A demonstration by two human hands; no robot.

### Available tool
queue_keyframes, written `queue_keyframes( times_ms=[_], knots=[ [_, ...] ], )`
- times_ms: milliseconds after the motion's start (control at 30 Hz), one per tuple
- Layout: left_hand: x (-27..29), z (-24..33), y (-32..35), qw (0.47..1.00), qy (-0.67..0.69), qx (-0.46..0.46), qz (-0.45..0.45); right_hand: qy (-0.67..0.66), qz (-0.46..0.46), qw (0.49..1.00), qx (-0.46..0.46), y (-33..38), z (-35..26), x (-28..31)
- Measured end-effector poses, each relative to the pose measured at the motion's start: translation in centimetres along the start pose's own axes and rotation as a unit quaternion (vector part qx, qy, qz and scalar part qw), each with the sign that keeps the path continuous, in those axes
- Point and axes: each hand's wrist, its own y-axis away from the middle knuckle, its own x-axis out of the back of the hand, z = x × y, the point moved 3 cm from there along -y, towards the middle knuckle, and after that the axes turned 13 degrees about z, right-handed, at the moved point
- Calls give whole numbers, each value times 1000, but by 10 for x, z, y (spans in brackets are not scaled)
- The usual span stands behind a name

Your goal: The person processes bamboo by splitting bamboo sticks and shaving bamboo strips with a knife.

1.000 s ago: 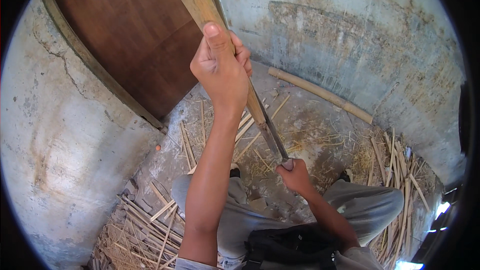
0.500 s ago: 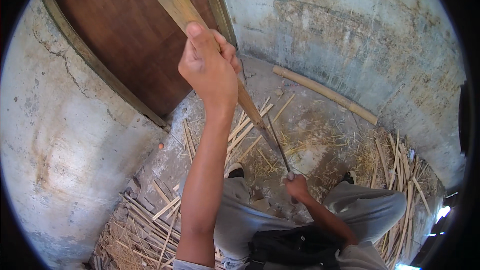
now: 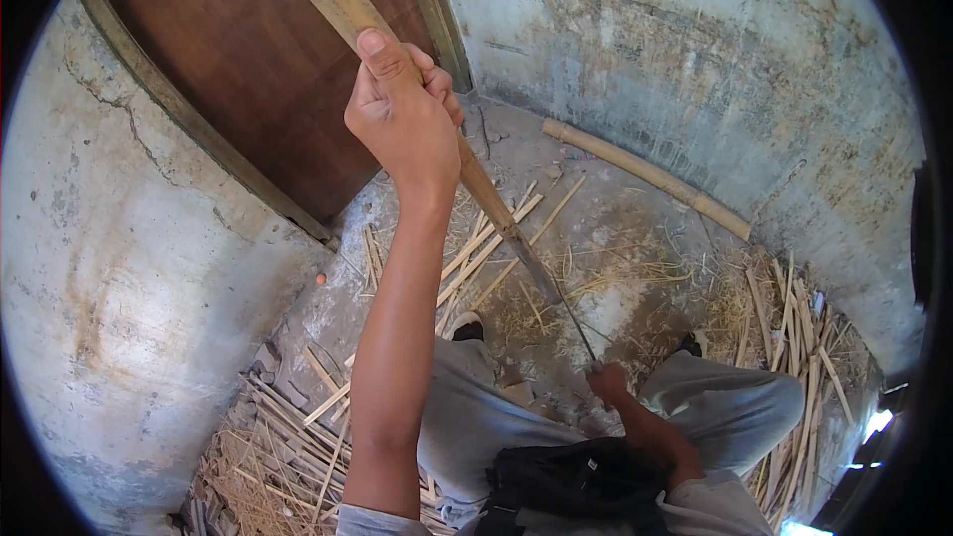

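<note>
Steel first: the thin dark knife blade [image 3: 561,303] runs up from the right hand [image 3: 611,382], clenched on its handle near the grey-trousered knees, into the long tan bamboo strip [image 3: 397,69]. A slip could send the blade toward the legs. Farther up, the left hand [image 3: 402,119] grips the strip tight, thumb on top.

L hand [image 3: 402,124] grips bamboo strip [image 3: 342,5]; R hand [image 3: 610,383] holds blade [image 3: 556,293] against it.
</note>
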Motion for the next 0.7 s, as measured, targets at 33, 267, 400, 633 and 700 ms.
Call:
queue_keyframes(
  times_ms=[33, 267, 400, 633, 700],
  knots=[
    [-1, -1, -1, 1000, 2, 0, 0, 1, 2, 1000, -1, 2, -9, 6],
    [-1, -1, -1, 1000, -23, -14, 10, -262, 90, 959, 62, 17, -84, 68],
    [-16, -7, 0, 996, -60, -11, -66, -368, 57, 928, -20, 27, -119, 114],
    [-30, 0, -2, 985, -84, 26, -147, -374, 120, 920, 9, 18, -139, 189],
    [-33, 4, -1, 982, -87, 35, -165, -367, 152, 918, 19, 18, -139, 204]
  ],
)
